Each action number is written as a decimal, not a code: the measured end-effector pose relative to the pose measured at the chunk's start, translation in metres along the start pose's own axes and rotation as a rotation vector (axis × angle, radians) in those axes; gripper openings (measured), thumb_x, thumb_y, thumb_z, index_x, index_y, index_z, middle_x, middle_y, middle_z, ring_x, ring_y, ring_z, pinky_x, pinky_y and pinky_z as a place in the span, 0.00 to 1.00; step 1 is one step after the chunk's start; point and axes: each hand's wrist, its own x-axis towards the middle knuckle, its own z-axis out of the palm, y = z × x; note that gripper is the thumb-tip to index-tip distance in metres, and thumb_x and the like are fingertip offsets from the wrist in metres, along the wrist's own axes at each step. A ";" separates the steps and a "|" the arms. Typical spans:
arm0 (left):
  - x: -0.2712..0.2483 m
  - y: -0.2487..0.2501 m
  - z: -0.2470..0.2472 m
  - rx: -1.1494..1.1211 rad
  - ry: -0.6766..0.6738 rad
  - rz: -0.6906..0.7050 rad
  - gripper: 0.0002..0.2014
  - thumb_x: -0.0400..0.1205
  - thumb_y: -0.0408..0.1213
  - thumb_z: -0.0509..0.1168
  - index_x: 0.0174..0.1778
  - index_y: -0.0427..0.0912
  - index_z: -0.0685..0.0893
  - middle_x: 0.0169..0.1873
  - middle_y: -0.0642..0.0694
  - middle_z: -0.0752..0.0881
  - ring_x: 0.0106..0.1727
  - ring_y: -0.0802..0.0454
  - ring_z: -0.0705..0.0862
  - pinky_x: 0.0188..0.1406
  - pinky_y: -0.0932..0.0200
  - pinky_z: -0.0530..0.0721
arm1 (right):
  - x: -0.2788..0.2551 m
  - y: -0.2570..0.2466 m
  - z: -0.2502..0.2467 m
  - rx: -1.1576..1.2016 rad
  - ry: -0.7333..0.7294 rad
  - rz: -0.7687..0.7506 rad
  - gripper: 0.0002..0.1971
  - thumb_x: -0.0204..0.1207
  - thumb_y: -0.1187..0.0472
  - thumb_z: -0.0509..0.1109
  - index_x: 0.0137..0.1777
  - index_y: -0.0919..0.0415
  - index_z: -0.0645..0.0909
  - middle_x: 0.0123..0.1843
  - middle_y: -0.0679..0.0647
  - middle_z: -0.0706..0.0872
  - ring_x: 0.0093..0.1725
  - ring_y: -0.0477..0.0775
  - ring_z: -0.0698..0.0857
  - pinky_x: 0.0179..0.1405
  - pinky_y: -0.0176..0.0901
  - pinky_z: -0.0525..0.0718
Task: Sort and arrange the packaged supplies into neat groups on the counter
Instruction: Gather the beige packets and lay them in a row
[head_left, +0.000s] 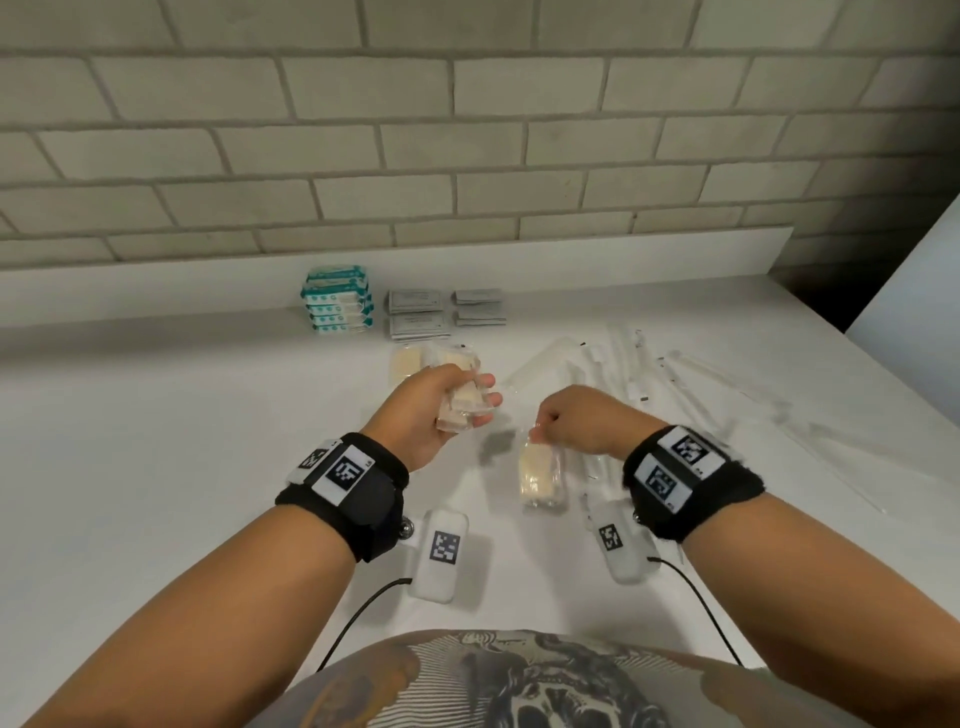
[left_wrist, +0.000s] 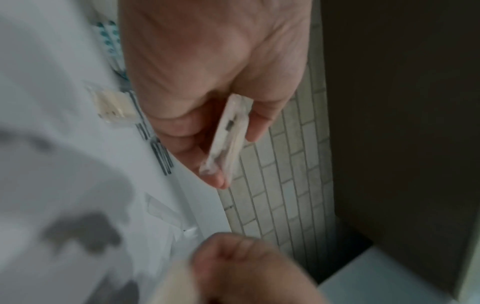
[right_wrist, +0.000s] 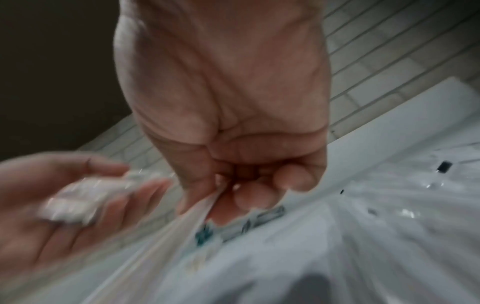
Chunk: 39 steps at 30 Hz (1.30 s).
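My left hand (head_left: 457, 410) holds a clear-wrapped cream packet (head_left: 462, 408) above the white counter (head_left: 156, 441), thumb and fingers curled round it; the left wrist view shows this packet (left_wrist: 228, 139) edge-on between thumb and fingers. My right hand (head_left: 550, 426) pinches the top edge of a second cream packet (head_left: 540, 475), which hangs down toward the counter. In the right wrist view the fingertips (right_wrist: 249, 197) pinch the wrapper's edge, badly blurred. Two more cream packets (head_left: 426, 361) lie on the counter just beyond my left hand.
At the back stand a stack of teal-and-white packs (head_left: 337, 306) and two piles of grey sachets (head_left: 415, 314) (head_left: 478, 306). Several long clear-wrapped items (head_left: 649, 374) lie scattered to the right. A tiled wall (head_left: 467, 130) rises behind; the counter ends at the far right.
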 end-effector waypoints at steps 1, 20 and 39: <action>-0.001 0.000 -0.005 -0.015 0.003 -0.010 0.10 0.85 0.27 0.57 0.61 0.36 0.78 0.53 0.37 0.87 0.51 0.41 0.89 0.52 0.49 0.87 | 0.005 -0.006 0.011 -0.093 -0.053 0.005 0.15 0.81 0.52 0.66 0.32 0.50 0.74 0.41 0.49 0.80 0.44 0.51 0.78 0.46 0.41 0.76; 0.005 -0.010 -0.015 -0.001 0.002 -0.214 0.21 0.84 0.53 0.61 0.53 0.35 0.81 0.39 0.39 0.87 0.33 0.48 0.87 0.32 0.58 0.85 | 0.010 -0.017 -0.002 0.359 0.508 -0.334 0.05 0.72 0.62 0.77 0.38 0.60 0.84 0.40 0.49 0.83 0.40 0.52 0.81 0.43 0.43 0.79; 0.004 -0.023 -0.020 0.353 0.043 0.048 0.15 0.80 0.35 0.71 0.59 0.36 0.78 0.41 0.46 0.85 0.39 0.50 0.86 0.33 0.60 0.84 | 0.008 -0.005 -0.015 0.042 0.296 -0.036 0.08 0.80 0.63 0.64 0.44 0.61 0.84 0.48 0.51 0.87 0.49 0.54 0.85 0.49 0.46 0.82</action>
